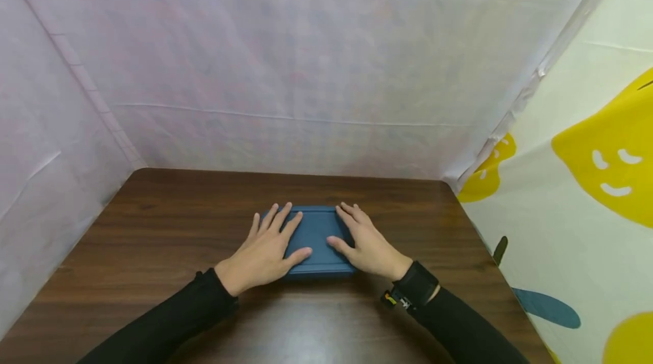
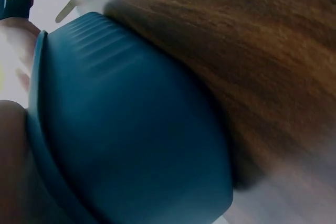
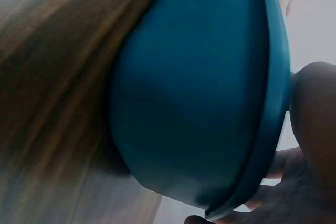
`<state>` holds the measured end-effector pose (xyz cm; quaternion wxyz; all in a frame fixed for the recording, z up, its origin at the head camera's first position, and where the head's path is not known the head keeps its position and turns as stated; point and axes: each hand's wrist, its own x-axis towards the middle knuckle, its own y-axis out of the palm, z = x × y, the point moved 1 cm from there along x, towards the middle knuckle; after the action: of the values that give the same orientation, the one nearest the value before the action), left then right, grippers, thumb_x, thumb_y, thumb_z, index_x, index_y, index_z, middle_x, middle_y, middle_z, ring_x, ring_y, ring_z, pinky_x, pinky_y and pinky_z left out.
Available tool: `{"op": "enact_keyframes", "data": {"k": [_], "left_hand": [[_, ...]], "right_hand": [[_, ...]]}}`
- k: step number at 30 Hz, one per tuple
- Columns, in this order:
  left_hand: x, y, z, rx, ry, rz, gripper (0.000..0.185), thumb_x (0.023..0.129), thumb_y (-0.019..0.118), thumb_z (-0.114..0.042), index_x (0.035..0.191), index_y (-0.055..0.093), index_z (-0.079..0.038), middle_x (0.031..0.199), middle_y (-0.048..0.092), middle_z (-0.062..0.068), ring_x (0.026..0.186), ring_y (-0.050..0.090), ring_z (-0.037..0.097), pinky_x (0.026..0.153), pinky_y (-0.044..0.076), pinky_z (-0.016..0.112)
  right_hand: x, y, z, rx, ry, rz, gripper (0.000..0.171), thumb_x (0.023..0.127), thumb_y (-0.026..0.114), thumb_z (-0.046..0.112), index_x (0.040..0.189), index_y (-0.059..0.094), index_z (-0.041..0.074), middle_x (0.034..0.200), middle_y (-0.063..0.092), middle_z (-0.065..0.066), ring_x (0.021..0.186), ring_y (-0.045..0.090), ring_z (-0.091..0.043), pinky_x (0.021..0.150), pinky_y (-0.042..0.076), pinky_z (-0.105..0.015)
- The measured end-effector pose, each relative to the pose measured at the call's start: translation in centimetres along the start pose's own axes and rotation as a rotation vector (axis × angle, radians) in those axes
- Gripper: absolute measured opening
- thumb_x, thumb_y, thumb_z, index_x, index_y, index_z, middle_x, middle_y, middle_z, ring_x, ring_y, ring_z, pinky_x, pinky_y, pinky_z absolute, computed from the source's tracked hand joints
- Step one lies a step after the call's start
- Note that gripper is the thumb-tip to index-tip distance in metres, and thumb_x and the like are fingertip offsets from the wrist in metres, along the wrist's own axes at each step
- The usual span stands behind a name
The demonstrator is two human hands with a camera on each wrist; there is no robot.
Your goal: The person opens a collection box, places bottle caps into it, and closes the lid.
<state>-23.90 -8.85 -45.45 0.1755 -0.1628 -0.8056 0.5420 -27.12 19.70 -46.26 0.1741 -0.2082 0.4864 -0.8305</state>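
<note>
No readable writing. Left hand and right hand lie flat, fingers straight, on blue box mid brown wood table; white sheets behind.

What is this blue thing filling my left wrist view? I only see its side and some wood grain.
Observer: A flat blue lidded container lying on a brown wooden table, per the head view.
Operator: Where are the hands?
Observer: Left hand lies flat on the left part of its top, fingers straight.
Operator: And the right?
Observer: Right hand lies flat on the right part; a black wrist strap sits behind it.
</note>
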Motion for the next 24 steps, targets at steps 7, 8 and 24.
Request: {"op": "enact_keyframes", "data": {"k": [7,8,24], "left_hand": [[0.25,0.29,0.06,0.011,-0.003,0.029,0.093,0.115,0.061,-0.066,0.183,0.035,-0.009,0.195,0.016,0.024,0.181,0.014,0.056,0.138,0.013,0.088],[0.23,0.28,0.02,0.013,0.001,0.026,0.093,0.115,0.061,-0.066,0.183,0.035,-0.008,0.195,0.017,0.025,0.18,0.015,0.056,0.137,0.014,0.088],[0.48,0.22,-0.02,0.064,0.004,0.025,0.092,0.115,0.061,-0.067,0.183,0.037,-0.009,0.194,0.022,0.025,0.179,0.021,0.057,0.136,0.021,0.088]], "right_hand": [[0.0,0.87,0.05,-0.037,0.016,0.026,0.089,0.118,0.067,0.044,0.183,0.027,-0.003,0.193,0.026,-0.025,0.18,0.018,-0.053,0.14,0.033,-0.072],[-0.01,0.92,0.03,-0.042,0.019,0.025,0.089,0.119,0.067,0.044,0.183,0.027,-0.003,0.193,0.026,-0.025,0.18,0.019,-0.053,0.14,0.034,-0.072],[-0.05,0.63,0.13,-0.013,0.026,0.03,0.084,0.12,0.065,0.041,0.182,0.029,-0.002,0.193,0.025,-0.024,0.179,0.018,-0.055,0.139,0.033,-0.075]]}}
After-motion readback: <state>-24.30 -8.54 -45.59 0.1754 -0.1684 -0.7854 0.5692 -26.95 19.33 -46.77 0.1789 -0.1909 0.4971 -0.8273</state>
